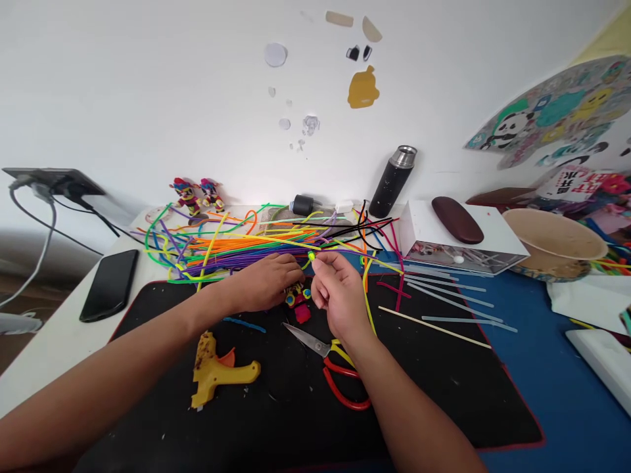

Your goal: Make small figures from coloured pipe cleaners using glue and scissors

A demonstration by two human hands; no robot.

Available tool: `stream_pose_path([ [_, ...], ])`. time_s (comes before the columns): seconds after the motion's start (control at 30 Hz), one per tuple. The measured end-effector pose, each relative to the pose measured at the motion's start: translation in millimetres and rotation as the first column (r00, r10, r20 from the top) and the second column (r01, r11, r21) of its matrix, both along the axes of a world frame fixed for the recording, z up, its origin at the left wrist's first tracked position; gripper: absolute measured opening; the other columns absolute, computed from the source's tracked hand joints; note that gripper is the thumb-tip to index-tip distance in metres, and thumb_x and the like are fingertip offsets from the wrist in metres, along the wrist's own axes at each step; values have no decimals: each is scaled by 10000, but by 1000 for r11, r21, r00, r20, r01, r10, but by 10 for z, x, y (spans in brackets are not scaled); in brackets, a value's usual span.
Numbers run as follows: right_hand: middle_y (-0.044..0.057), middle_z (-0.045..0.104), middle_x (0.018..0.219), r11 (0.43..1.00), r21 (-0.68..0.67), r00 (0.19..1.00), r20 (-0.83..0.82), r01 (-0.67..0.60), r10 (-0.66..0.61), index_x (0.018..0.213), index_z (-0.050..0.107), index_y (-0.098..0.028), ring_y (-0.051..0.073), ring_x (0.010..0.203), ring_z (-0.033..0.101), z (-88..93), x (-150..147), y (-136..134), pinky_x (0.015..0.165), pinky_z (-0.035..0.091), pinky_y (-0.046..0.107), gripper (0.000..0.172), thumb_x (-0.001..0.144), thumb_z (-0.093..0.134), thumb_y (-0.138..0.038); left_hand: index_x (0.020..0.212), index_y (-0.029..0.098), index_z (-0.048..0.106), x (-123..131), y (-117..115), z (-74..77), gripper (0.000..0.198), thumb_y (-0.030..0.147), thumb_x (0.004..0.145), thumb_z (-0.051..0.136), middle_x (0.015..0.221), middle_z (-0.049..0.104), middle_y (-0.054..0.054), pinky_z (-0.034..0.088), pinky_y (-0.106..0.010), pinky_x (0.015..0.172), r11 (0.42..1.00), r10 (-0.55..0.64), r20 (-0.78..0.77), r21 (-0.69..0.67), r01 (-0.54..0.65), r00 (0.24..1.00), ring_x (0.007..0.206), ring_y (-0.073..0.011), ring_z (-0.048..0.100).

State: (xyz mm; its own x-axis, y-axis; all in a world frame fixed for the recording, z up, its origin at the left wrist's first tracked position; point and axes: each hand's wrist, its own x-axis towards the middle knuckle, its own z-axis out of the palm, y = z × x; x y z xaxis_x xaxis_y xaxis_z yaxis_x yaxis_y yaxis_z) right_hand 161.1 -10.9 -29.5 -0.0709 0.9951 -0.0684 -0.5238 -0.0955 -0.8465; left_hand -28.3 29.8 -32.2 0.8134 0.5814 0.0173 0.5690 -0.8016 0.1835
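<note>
My right hand (339,295) is closed in a pinch on a small coiled yellow-green pipe cleaner piece (311,255). Beside it, my left hand (269,279) curls its fingers over a small pipe cleaner figure (297,295) in red, yellow and blue; the thumb is hidden. A pinkish-red part (302,313) shows at the figure's lower end. Just below lie scissors (340,368) with red and yellow handles, blades spread. Behind both hands spreads a heap of coloured pipe cleaners (246,246), mostly orange, purple and green.
A yellow glue gun (221,374) lies on the black mat (419,407). Clear glue sticks (458,299) and a thin wooden stick (434,326) lie at right. Around the edge are a phone (109,286), two finished figures (197,196), a black flask (393,182) and a white box (414,230).
</note>
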Motion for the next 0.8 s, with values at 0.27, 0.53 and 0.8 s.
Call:
stream_pose_path([
  [0.27,-131,413,474,997,-4,996,46,-77,77,874,628,-202,54,335,379,-31,-36,-33,351,247,184,269,843,804,-403,1254,197,612,-249,-27,183,353,174,903,580,1238,699,-115,516,-451,1031,959,274,123,-116,-260,954,1161,-296,648],
  [0.53,-140,368,459,980,-55,966,164,-191,198,871,626,-201,55,325,363,-79,-53,-45,358,218,189,310,836,789,-462,1270,198,594,-489,75,288,457,118,823,541,1308,664,-121,512,-459,1082,906,400,361,-16,-423,842,1239,-285,627],
  [0.8,-135,391,462,965,-97,936,238,-242,258,841,610,-203,58,318,366,-103,-81,-47,358,199,201,296,830,763,-456,1301,188,586,-411,-15,360,493,57,834,503,1363,644,-128,465,-472,1165,935,332,341,7,-356,880,1346,-282,570],
])
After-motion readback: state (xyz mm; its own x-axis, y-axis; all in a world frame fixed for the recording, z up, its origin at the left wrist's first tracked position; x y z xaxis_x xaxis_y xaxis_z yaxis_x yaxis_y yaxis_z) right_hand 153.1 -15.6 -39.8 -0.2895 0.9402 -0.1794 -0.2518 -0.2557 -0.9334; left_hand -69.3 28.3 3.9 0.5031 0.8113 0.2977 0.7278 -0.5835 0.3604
